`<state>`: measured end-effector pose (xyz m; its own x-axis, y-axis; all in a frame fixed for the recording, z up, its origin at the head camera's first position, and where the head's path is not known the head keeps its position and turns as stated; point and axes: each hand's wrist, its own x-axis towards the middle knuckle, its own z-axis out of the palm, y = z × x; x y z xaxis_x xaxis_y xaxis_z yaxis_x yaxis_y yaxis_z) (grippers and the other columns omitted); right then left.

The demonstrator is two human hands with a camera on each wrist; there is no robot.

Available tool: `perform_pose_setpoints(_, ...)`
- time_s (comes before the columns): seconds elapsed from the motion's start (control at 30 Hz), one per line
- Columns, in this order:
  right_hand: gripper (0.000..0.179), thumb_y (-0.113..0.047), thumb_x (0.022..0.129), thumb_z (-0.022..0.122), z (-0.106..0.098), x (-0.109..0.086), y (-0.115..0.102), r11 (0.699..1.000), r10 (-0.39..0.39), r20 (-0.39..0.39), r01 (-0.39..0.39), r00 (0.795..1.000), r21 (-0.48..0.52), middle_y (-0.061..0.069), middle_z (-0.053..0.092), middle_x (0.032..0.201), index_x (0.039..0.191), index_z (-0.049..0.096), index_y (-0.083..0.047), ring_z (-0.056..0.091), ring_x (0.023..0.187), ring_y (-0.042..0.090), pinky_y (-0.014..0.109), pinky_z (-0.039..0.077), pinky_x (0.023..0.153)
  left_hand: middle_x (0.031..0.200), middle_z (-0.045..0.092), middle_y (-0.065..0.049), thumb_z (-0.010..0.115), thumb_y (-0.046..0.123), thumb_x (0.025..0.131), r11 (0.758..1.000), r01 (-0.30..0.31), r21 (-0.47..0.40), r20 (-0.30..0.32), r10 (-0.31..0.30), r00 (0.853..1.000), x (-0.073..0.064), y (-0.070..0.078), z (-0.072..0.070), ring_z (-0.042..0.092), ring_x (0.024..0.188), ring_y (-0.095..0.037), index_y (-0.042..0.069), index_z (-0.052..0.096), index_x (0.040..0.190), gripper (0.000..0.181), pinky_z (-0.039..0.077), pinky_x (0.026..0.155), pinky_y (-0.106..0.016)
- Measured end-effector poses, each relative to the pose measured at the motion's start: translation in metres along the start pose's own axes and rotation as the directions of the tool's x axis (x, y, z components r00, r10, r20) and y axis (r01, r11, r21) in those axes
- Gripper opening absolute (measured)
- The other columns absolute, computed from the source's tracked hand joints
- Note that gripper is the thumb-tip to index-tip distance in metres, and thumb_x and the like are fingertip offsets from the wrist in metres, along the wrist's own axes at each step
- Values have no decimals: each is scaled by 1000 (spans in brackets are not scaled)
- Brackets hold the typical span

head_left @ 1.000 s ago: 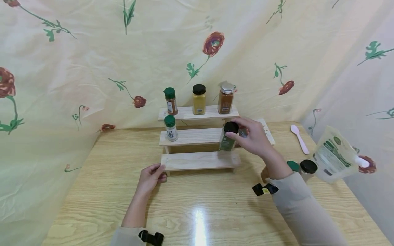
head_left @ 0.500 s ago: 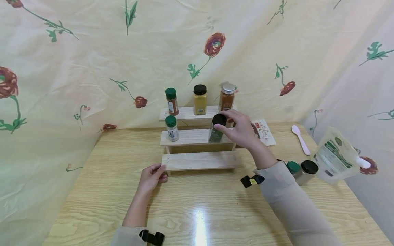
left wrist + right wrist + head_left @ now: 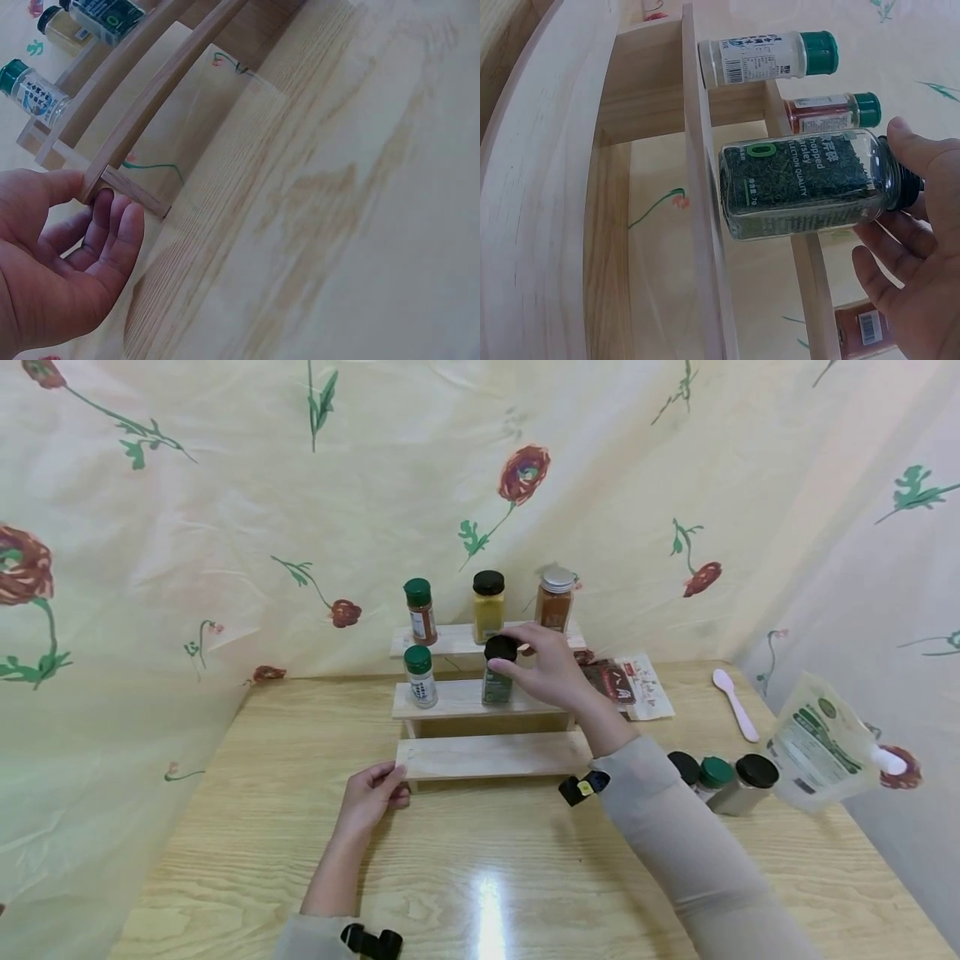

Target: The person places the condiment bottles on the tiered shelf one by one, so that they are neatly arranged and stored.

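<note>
My right hand (image 3: 550, 670) holds a glass jar of chopped parsley (image 3: 497, 688) by its black cap, thumb on one side and fingers on the other. The jar stands upright at the middle tier of a wooden three-step rack (image 3: 491, 756); whether its base touches the board I cannot tell. To its left on that tier is a white shaker with a green cap (image 3: 422, 681). My left hand (image 3: 367, 799) grips the left end of the rack's lowest step, as the left wrist view shows, with the thumb (image 3: 64, 184) against the board and the fingers curled below.
On the top tier stand a green-capped red spice bottle (image 3: 421, 617), a yellow spice jar (image 3: 488, 610) and a silver-lidded orange-brown jar (image 3: 554, 602). Printed packets (image 3: 637, 687) lie right of the rack. Farther right are capped jars (image 3: 742, 783), a pink spoon (image 3: 735, 704) and a spouted pouch (image 3: 817, 747).
My right hand has carried the parsley jar leftward along the middle tier, from the rack's right end to near its middle. The left hand keeps its hold on the lowest step.
</note>
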<state>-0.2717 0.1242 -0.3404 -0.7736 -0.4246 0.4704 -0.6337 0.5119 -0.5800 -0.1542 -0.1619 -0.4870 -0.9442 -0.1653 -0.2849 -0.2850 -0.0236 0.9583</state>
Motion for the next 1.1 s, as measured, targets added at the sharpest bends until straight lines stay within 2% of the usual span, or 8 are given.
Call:
perform_pose_setpoints(0.23,46,-21,92,78,6,4,2,1000,9,25,-9,1000,-18,17,63,132,131,64,-1,60,112,31,48,60,86,97,66,-16,63,13,102,1000,4,-20,25,-4,1000,0,-2,0,67,76,-13,-13,55,134,41,64,72,-24)
perform_pose_setpoints(0.47,47,-24,93,77,10,6,0,1000,15,33,-14,999,-12,16,64,129,132,64,-2,61,113,31,41,62,83,97,67,-16,62,12,102,1000,0,-28,27,1,1000,-1,-1,0,68,76,-13,-13,55,134,41,64,72,-24)
perform_pose_setpoints(0.73,52,-27,92,78,8,5,-1,998,62,54,-62,997,9,14,62,134,135,61,-4,59,117,29,43,60,89,98,67,-16,62,13,102,1000,-4,-21,27,5,1000,0,0,0,67,76,-13,-13,56,133,41,64,73,-25)
perform_pose_setpoints(0.87,57,-28,92,78,7,1,2,998,58,60,-58,997,-6,14,60,137,139,58,-6,59,116,29,44,59,91,96,67,-15,62,12,102,1000,-8,-27,22,8,1000,2,-1,-1,67,75,-13,-13,56,132,40,64,72,-25)
perform_pose_setpoints(1.1,59,-25,92,78,0,-18,12,996,89,62,-90,994,25,16,61,131,141,55,-3,61,112,31,49,56,95,95,67,-14,62,12,102,1000,-1,-30,25,1,1000,3,-2,-2,67,75,-13,-13,55,133,41,64,72,-25)
